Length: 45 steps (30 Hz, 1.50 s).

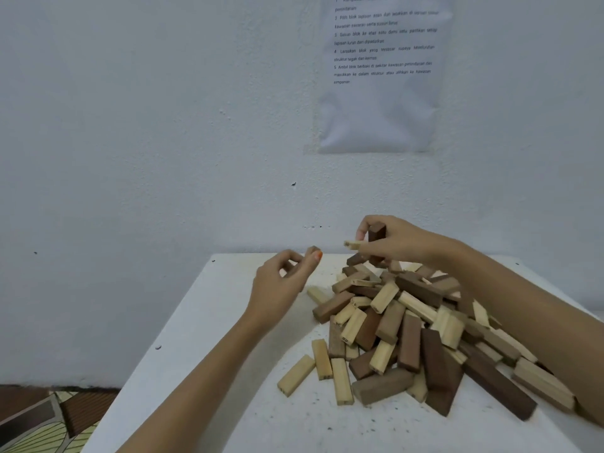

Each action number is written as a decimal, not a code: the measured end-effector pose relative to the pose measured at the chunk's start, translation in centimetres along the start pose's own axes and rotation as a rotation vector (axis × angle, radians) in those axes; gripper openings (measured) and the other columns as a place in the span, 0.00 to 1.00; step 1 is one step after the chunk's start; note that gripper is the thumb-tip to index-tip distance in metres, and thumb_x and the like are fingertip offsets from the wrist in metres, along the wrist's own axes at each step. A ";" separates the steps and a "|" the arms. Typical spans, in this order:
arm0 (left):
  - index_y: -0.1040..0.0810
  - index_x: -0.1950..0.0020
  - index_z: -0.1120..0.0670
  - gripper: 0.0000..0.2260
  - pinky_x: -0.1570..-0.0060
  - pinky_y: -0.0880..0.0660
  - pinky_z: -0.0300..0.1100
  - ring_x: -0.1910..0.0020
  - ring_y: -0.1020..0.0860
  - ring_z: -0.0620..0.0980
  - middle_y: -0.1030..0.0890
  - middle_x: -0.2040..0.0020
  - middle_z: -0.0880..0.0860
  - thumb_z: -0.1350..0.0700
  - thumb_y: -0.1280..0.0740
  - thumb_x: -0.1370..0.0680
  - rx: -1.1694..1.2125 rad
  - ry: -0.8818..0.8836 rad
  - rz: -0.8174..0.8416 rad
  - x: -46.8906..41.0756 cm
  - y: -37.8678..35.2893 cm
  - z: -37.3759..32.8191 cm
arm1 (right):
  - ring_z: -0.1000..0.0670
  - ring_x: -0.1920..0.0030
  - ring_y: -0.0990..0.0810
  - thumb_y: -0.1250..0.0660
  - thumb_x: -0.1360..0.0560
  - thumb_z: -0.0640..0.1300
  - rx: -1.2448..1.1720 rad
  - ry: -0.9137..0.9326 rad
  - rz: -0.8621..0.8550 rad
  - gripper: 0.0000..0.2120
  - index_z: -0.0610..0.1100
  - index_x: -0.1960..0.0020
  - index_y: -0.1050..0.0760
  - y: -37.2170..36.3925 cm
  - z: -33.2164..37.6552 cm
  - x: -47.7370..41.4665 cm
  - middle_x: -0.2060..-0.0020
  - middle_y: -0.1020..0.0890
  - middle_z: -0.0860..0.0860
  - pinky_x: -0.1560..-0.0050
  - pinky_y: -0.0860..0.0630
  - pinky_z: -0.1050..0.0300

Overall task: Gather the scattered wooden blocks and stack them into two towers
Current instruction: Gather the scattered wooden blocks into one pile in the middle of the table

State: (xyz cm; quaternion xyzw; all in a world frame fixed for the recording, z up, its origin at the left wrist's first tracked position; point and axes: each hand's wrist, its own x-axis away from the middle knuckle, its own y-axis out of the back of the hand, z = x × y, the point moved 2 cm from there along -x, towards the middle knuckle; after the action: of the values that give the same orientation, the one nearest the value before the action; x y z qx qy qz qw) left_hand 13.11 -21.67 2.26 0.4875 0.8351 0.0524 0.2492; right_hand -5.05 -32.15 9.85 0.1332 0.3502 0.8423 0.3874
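Lying in a loose heap, the wooden blocks (402, 322) covered the right half of the white table (196, 371), none of them stacked into a tower yet. They were small rectangular bars in three shades: pale yellow, mid brown and dark brown. Several pale ones showed two small holes in their end faces. Within the heap the bars pointed every way, many tilted and leaning on each other.

At the near left edge three pale bars (322, 358) lay flat on the table. Two ran roughly away from the person and the third ran slantwise from near left to far right. A long dark bar (496, 384) lay at the near right, angled toward the table's corner.

Above the far end of the heap, the right hand (402, 240) pinched a dark block (377, 232), its long axis nearly upright. A pale block (352, 245) jutted level from under the same fingers, its end aimed left.

The left hand (277, 282) hung over bare table just left of the heap with its fingers curled; whether it held anything could not be told.
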 end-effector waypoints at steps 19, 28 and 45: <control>0.26 0.33 0.47 0.19 0.36 0.30 0.49 0.40 0.25 0.45 0.21 0.39 0.46 0.45 0.36 0.23 -0.108 -0.005 0.142 1.9 -11.5 -4.1 | 0.43 0.33 0.40 0.32 0.27 0.47 0.305 -0.175 -0.096 0.26 0.52 0.32 0.37 -0.2 -6.4 8.0 0.38 0.34 0.44 0.39 0.35 0.50; 0.25 0.35 0.48 0.18 0.34 0.35 0.52 0.45 0.22 0.47 0.17 0.54 0.48 0.44 0.44 0.20 -0.285 -0.185 0.191 2.9 -11.3 -6.4 | 0.48 0.28 0.41 0.35 0.28 0.52 0.054 -0.112 -0.031 0.35 0.56 0.24 0.44 0.8 -7.4 10.2 0.31 0.39 0.51 0.29 0.37 0.46; 0.35 0.28 0.49 0.34 0.35 0.43 0.41 0.32 0.34 0.47 0.30 0.31 0.47 0.33 0.36 0.28 -0.718 -0.613 0.768 9.5 -20.6 -10.7 | 0.53 0.33 0.38 0.33 0.26 0.58 0.358 -0.313 -0.047 0.20 0.63 0.36 0.32 6.4 -17.7 21.0 0.36 0.33 0.59 0.35 0.45 0.52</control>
State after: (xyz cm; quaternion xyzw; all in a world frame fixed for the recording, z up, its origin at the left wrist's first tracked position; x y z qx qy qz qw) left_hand -11.91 -22.73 1.36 0.6323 0.4198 0.2743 0.5906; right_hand -31.35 -28.01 0.63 0.3208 0.4326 0.7266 0.4265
